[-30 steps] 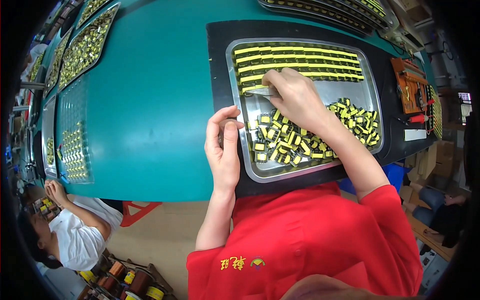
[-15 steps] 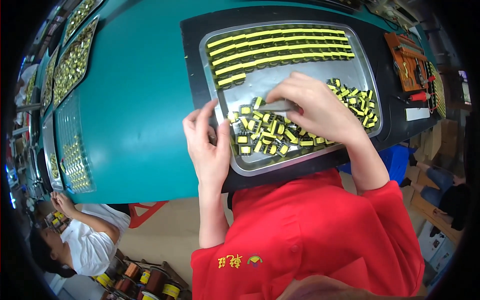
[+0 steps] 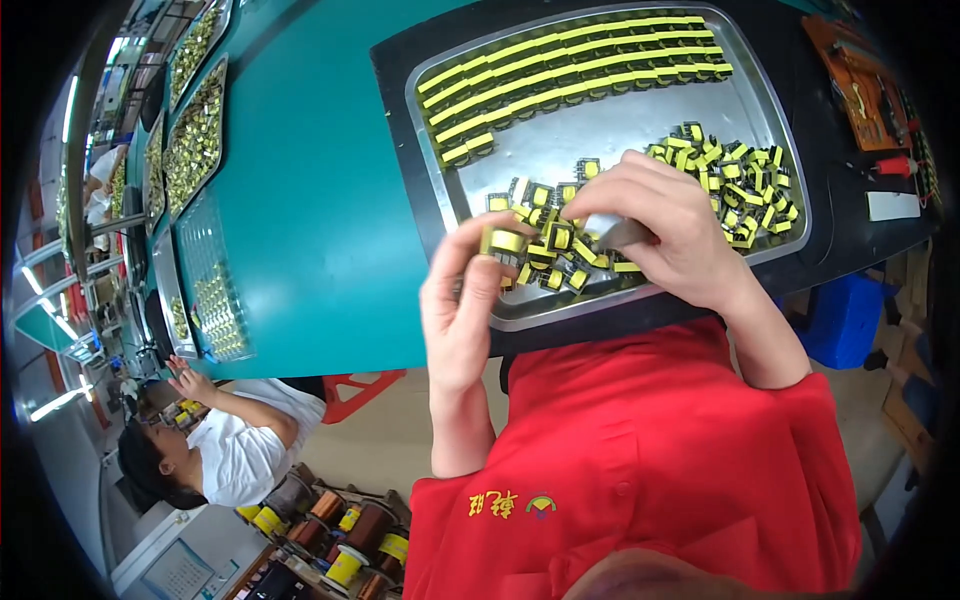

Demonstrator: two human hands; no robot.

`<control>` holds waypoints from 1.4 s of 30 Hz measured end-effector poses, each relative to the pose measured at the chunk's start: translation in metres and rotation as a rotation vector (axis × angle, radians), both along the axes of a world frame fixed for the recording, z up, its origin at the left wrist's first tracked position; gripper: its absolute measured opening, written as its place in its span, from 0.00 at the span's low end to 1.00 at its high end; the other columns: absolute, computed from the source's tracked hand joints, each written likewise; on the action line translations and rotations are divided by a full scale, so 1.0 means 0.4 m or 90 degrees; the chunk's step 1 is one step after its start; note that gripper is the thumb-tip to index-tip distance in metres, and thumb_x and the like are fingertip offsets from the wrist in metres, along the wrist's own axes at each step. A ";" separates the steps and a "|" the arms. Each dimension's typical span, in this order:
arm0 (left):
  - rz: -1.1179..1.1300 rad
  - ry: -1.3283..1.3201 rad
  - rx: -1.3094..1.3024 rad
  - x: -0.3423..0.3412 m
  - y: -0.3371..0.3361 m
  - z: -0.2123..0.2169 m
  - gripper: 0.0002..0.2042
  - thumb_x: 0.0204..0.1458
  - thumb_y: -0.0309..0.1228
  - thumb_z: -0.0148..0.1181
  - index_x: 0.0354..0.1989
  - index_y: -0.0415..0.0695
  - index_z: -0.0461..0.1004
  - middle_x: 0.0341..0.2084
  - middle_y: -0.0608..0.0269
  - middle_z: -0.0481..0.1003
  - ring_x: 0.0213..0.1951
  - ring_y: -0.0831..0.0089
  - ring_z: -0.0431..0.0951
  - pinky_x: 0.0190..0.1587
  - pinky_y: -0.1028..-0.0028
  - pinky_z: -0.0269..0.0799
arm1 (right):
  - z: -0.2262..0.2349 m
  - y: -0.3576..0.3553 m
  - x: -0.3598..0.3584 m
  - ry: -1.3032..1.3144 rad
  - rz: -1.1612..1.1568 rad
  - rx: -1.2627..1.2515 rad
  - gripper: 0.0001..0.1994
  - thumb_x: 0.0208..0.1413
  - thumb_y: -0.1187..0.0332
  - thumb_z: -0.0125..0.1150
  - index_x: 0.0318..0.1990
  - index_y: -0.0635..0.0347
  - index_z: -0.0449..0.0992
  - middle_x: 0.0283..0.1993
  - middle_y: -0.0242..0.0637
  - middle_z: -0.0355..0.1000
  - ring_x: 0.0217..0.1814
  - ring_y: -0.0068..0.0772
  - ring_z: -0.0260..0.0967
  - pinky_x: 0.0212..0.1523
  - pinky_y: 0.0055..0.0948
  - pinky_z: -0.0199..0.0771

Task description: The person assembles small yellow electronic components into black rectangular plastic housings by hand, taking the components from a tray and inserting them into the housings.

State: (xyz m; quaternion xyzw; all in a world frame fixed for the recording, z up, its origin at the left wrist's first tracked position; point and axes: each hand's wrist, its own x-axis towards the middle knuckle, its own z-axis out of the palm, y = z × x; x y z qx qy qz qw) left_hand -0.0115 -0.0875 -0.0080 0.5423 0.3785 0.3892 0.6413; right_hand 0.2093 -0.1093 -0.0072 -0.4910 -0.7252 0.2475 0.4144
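In my left hand (image 3: pixel 458 318), pinched between thumb and fingers, is a small transformer (image 3: pixel 506 241) with a yellow-taped winding and dark core, blurred slightly. My right hand (image 3: pixel 672 232) closes round a flat grey metal tool (image 3: pixel 622 233), its exact kind partly hidden by the fingers. Both hands are over the near part of a shallow metal tray (image 3: pixel 795 130). Loose transformers (image 3: pixel 555 240) lie jumbled beneath them, and another heap (image 3: pixel 735 180) fills the tray's right side. Along the far side, more transformers stand in neat rows (image 3: pixel 575 65), with a short row at the left.
The tray rests on a black mat (image 3: pixel 400 120) over a green table (image 3: pixel 300 200). Filled trays (image 3: pixel 195 135) and a clear plastic tray (image 3: pixel 215 290) lie at far left. An orange tool holder (image 3: pixel 860 90) is at right. A person in white (image 3: pixel 250 440) sits at lower left.
My left hand has come from the tray's left rim to over the pile and now holds a transformer. The right hand keeps the metal tool. The whole view has shifted.
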 end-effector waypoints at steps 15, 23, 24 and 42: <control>-0.032 -0.055 -0.111 0.077 -0.047 0.006 0.21 0.66 0.40 0.40 0.63 0.43 0.59 0.47 0.63 0.72 0.38 0.80 0.69 0.36 0.80 0.66 | 0.003 -0.045 -0.008 0.110 0.019 -0.007 0.21 0.34 0.85 0.58 0.41 0.61 0.76 0.46 0.36 0.76 0.33 0.27 0.65 0.31 0.25 0.65; -0.022 -0.641 -0.468 0.100 -0.028 0.010 0.38 0.60 0.62 0.25 0.67 0.44 0.52 0.65 0.45 0.54 0.69 0.49 0.49 0.67 0.52 0.50 | 0.012 -0.050 -0.025 0.121 0.068 -0.028 0.20 0.34 0.82 0.59 0.40 0.61 0.78 0.39 0.33 0.76 0.28 0.24 0.61 0.29 0.22 0.59; -0.021 -0.646 -0.470 0.103 -0.029 0.013 0.38 0.60 0.62 0.25 0.67 0.44 0.52 0.65 0.45 0.54 0.69 0.49 0.49 0.67 0.52 0.50 | 0.009 -0.051 -0.028 0.117 0.069 -0.032 0.20 0.34 0.82 0.59 0.40 0.61 0.78 0.39 0.33 0.76 0.28 0.24 0.61 0.29 0.22 0.59; -0.023 -0.354 -0.227 0.113 -0.047 0.021 0.44 0.56 0.68 0.20 0.69 0.43 0.48 0.66 0.48 0.53 0.67 0.49 0.53 0.67 0.55 0.51 | 0.008 -0.050 -0.045 0.007 0.045 0.095 0.15 0.38 0.77 0.66 0.38 0.62 0.78 0.34 0.36 0.77 0.29 0.35 0.69 0.31 0.29 0.64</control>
